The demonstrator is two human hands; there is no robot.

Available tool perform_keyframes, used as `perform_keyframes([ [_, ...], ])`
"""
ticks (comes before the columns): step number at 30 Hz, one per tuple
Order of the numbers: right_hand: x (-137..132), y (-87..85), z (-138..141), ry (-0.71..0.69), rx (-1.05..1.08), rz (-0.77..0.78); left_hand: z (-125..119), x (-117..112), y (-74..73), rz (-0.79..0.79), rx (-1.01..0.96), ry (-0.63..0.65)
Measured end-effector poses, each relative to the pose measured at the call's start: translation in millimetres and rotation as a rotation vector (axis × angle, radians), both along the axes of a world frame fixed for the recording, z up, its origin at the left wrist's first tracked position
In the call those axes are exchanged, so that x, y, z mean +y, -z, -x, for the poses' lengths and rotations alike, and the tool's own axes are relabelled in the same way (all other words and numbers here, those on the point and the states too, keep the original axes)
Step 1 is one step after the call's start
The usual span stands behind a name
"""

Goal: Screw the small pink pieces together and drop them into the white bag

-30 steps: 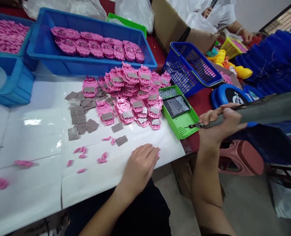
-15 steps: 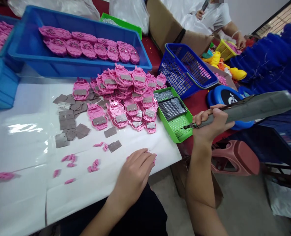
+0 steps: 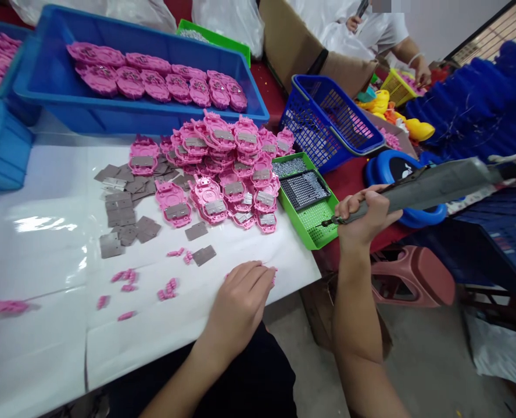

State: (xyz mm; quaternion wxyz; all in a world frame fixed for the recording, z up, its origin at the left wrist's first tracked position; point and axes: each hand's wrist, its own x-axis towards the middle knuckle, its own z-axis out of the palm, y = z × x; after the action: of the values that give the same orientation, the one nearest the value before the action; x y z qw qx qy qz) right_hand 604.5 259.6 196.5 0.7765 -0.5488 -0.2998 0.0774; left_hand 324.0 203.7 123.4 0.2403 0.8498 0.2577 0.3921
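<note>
My right hand grips a grey electric screwdriver, its thin dark bit pointing left over the perforated section of a green screw tray. Near the table's front edge, my left hand is curled over a pink plastic part; only slivers of that part show past the fingers. Small pink pieces and a grey metal plate lie to the left of this hand. Behind it is a heap of pink plastic housings fitted with metal plates.
More metal plates are scattered left of the heap. A blue bin with rows of pink assemblies stands behind, and a blue basket sits beyond the green tray. A red stool is at right. Another person works at the back.
The right hand and screwdriver have shifted slightly left, the bit staying over the green tray. The left hand stays on the pink part. The whole view has shifted a little.
</note>
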Motion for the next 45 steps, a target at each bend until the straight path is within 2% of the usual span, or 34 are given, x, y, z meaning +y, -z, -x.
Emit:
perform_keyframes([
  [4, -5, -9.3, 1, -0.010, -0.012, -0.028, -1, 1, 0.8, 0.001, -0.026, -0.011],
  [7, -21, -23.5, 20, -0.085, -0.020, -0.055, -2, 2, 1.0, -0.002, -0.020, -0.021],
  [8, -29, -27.9, 31, -0.158, -0.036, -0.069, -2, 2, 1.2, 0.000, -0.013, -0.023],
  [10, -44, -33.9, 57, -0.400, -0.086, -0.098, -2, 2, 2.1, 0.019, -0.001, -0.019],
  [11, -51, -35.1, 70, -0.538, -0.114, -0.102, -2, 2, 2.6, 0.032, 0.003, -0.016],
  [13, -62, -33.6, 94, -0.729, -0.147, -0.089, -2, 2, 3.8, 0.051, 0.007, -0.010],
  [17, -70, -22.4, 114, -0.868, -0.145, -0.030, -3, 1, 4.5, 0.050, 0.013, -0.005],
  [24, -69, -16.2, 117, -0.863, -0.068, -0.012, -4, 0, 4.3, 0.065, 0.078, -0.014],
  [31, -69, -13.2, 125, -0.862, -0.087, 0.005, -4, 0, 4.7, 0.014, 0.053, -0.024],
  [36, -62, -9.1, 130, -0.918, -0.104, 0.067, -5, -2, 7.0, 0.050, 0.069, -0.022],
  [41, -58, -12.4, 125, -1.095, -0.087, 0.133, -6, -2, 8.9, 0.078, 0.101, -0.017],
  [43, -58, -19.4, 118, -1.012, -0.042, 0.107, -8, 0, 9.3, 0.074, 0.120, 0.002],
  [45, -60, -29.6, 108, -0.822, -0.014, 0.022, -9, 2, 7.7, 0.081, 0.142, 0.015],
])
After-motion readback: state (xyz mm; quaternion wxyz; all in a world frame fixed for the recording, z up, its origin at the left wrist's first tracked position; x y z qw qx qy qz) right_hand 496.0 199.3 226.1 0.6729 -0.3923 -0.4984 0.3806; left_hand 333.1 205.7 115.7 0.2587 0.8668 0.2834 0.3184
